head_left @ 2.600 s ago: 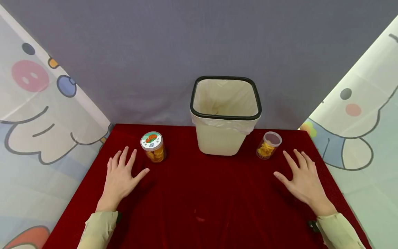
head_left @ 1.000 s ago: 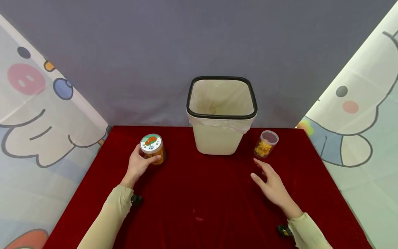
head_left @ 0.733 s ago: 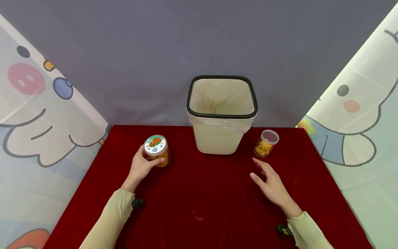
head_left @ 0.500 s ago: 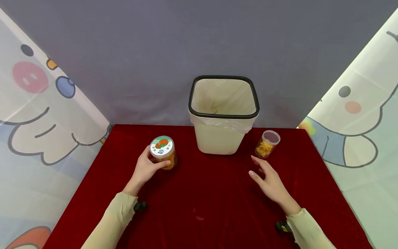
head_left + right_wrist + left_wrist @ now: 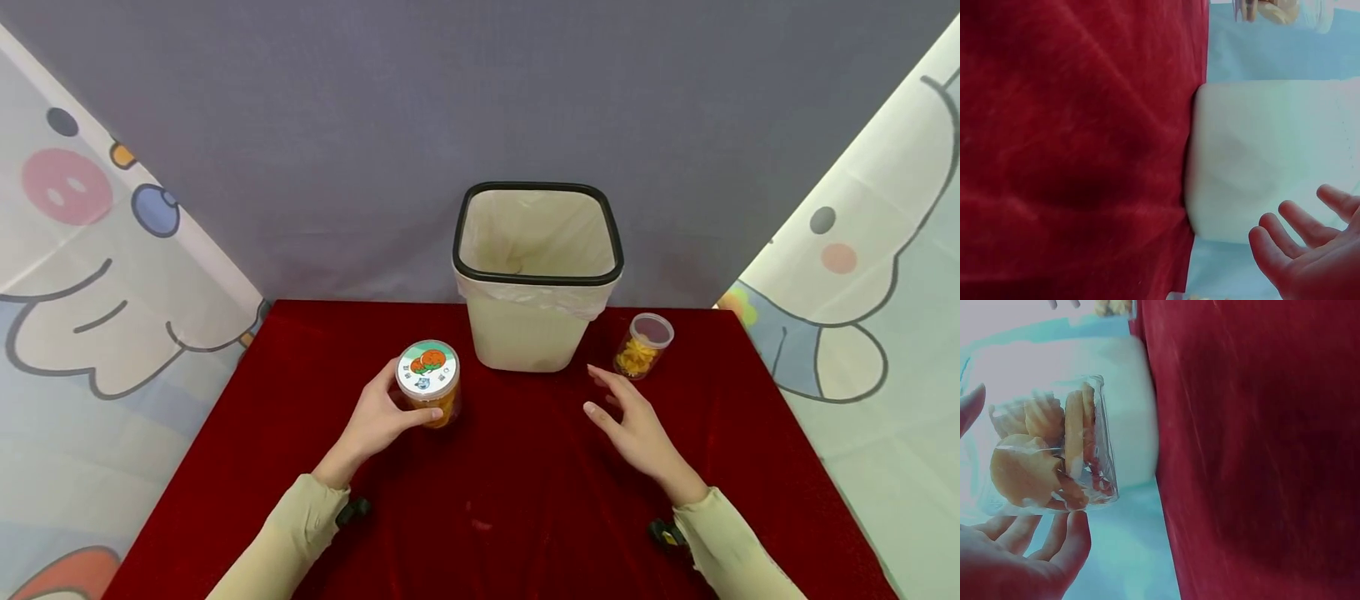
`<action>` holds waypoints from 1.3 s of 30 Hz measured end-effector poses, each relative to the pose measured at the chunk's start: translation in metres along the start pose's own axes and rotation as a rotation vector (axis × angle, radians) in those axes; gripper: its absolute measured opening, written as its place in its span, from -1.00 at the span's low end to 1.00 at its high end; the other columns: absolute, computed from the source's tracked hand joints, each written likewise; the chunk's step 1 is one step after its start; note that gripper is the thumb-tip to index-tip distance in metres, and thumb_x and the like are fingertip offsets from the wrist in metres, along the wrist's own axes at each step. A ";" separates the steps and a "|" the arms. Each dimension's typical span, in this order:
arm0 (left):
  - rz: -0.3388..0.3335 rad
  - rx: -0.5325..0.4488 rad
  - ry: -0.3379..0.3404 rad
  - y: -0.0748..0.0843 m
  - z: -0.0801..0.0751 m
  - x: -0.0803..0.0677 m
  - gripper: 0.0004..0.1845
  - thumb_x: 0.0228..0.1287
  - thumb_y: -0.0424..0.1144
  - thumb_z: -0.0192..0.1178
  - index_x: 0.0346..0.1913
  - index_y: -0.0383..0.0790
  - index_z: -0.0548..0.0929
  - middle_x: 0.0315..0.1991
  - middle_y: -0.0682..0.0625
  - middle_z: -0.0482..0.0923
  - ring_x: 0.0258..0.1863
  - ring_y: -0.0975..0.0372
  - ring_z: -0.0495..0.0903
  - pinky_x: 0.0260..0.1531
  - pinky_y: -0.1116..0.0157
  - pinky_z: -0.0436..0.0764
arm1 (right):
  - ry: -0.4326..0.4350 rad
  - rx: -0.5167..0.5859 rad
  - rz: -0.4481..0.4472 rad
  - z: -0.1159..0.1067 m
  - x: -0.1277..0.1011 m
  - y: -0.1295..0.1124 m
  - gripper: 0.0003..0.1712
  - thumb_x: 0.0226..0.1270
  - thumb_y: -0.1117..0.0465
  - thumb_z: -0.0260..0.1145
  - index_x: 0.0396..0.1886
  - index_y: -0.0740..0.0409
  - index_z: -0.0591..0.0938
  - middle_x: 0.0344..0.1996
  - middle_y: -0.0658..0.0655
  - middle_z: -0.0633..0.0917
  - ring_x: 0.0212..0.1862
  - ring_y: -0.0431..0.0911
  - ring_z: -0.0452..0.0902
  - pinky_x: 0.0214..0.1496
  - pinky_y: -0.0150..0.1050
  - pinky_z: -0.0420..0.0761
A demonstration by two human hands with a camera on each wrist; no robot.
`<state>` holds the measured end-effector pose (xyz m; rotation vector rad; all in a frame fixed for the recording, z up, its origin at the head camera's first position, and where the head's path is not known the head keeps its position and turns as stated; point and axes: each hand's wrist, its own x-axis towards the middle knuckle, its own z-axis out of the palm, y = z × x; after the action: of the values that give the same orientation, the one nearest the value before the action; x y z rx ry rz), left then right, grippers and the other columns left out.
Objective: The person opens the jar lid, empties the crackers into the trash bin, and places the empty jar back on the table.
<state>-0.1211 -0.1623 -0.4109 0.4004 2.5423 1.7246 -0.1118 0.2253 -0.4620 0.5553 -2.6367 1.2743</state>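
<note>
My left hand (image 5: 378, 414) grips a clear plastic jar of cookies (image 5: 431, 379), thumb in front and fingers round its far side. Its round lid carries a green and white label with orange fruit. Through the jar wall in the left wrist view, round and ridged cookies (image 5: 1025, 469) show. My right hand (image 5: 637, 433) hovers with relaxed, parted fingers and holds nothing; in the right wrist view its fingers (image 5: 1300, 228) overlap the bin. Just beyond it, a smaller clear jar (image 5: 643, 347) with yellow twisted pieces stands on the red cloth.
A cream bin (image 5: 528, 333) with a black rim and a plastic liner stands at the back centre. Red cloth (image 5: 510, 483) covers the table. A grey backdrop (image 5: 360, 150) rises behind, and cartoon-printed sheets (image 5: 817, 333) flank both sides.
My left hand has taken hold of the cookie jar and moved it right and nearer, towards the middle. The right hand has shifted left, its fingers less spread. The bin and smaller jar stay put.
</note>
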 end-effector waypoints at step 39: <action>0.094 0.004 -0.272 -0.023 0.088 0.010 -0.06 -0.14 -0.01 0.64 0.38 0.01 0.42 0.13 0.21 0.57 0.06 0.32 0.58 0.00 0.26 0.60 | -0.127 0.282 -0.151 0.031 0.009 -0.052 -0.30 0.37 0.32 0.34 0.47 0.18 0.34 0.35 0.18 0.43 0.34 0.06 0.37 0.28 0.02 0.45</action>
<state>-0.1193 -0.0877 -0.4641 0.7126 2.3679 1.5683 -0.0991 0.1691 -0.4409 0.8865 -2.4676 1.6214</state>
